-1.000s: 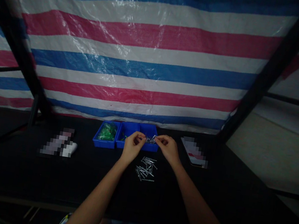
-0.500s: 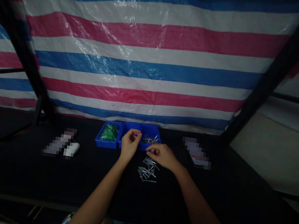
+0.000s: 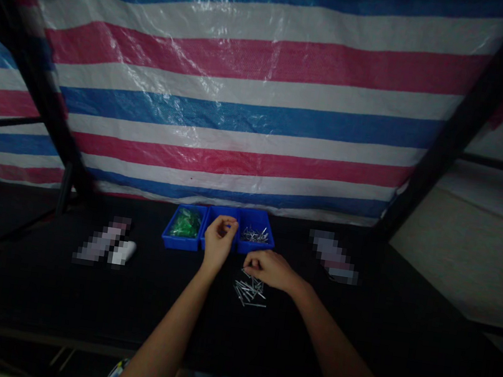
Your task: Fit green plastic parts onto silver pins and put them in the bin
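Observation:
My left hand (image 3: 219, 237) is over the front of the middle blue bin (image 3: 215, 213), with thumb and fingertips pinched together. What it holds, if anything, is too small to make out. My right hand (image 3: 270, 268) is lower, its fingers curled and closed at the top of a loose pile of thin silvery metal pins (image 3: 249, 292) that look like nails. Anything between those fingertips is hidden. More short metal pieces (image 3: 254, 234) lie in the right blue bin (image 3: 266, 248). The left blue bin (image 3: 181, 243) holds green pieces in clear plastic (image 3: 186, 223).
On the black table (image 3: 143, 311), a white rounded object (image 3: 123, 252) lies at the left beside a blurred-out item (image 3: 101, 243). Another blurred-out item (image 3: 333, 257) is at the right. Striped sheeting (image 3: 244, 112) hangs behind, between dark frame posts (image 3: 453, 130).
My right hand has moved down from the front of the right bin to the top of the pin pile. The left hand stays pinched in nearly the same place.

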`<state>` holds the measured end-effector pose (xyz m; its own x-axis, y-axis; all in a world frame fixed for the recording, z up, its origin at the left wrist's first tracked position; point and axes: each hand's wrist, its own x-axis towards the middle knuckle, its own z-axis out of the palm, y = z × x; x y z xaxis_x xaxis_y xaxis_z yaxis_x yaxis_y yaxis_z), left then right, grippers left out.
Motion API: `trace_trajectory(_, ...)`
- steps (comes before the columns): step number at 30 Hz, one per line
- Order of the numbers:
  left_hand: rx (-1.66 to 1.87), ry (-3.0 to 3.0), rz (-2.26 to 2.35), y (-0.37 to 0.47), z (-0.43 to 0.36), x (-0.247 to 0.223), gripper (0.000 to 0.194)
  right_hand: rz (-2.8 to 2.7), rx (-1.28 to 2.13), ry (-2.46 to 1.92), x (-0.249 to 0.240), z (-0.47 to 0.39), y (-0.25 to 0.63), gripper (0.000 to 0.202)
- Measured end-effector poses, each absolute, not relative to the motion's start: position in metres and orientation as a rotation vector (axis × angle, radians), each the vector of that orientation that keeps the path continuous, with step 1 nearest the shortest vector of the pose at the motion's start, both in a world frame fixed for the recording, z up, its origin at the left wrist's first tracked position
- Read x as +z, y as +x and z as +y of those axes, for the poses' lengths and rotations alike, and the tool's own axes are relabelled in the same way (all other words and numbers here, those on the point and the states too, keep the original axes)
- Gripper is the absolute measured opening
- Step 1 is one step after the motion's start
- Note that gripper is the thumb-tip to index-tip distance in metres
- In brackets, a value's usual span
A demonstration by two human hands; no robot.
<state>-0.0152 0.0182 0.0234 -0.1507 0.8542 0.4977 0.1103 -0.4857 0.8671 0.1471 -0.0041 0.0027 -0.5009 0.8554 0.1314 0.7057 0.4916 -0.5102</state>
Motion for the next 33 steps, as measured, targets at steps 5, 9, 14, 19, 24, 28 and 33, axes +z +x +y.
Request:
trace_trajectory(5, 1.698, 1.529, 1.091, -0.015, 0.020, 0.023, 0.019, -2.145, 0.839, -1.116, 0.000, -0.001, 0.143, 0.012)
trace_trajectory(9, 1.675, 1.541, 1.055, -0.014, 0.019, 0.025, 0.020, -1.748, 1.214, -0.919, 0.004, 0.001, 0.141, 0.024)
trace_trajectory(14, 1.568, 1.650, 1.007, -0.009, 0.012, 0.027, 0.021, -1.352, 1.367, -0.817, 0.012, 0.003, 0.145, 0.027)
trace_trajectory(19, 1.404, 1.996, 1.076, -0.004, 0.001, 0.029, 0.016, -1.255, 1.434, -0.824, 0.008, 0.006, 0.147, 0.027)
trace_trajectory(24, 1.370, 2.173, 1.102, -0.003, -0.003, 0.029, 0.012, -1.248, 1.443, -0.835, 0.006, 0.007, 0.148, 0.027)
trace_trajectory(28, 1.403, 2.149, 1.095, -0.002, -0.001, 0.027, 0.010, -1.236, 1.427, -0.875, 0.009, 0.006, 0.148, 0.030)
trace_trajectory(33, 1.399, 2.139, 1.149, -0.002, 0.000, 0.024, 0.013, -1.222, 1.405, -0.885, 0.011, 0.006, 0.148, 0.030)
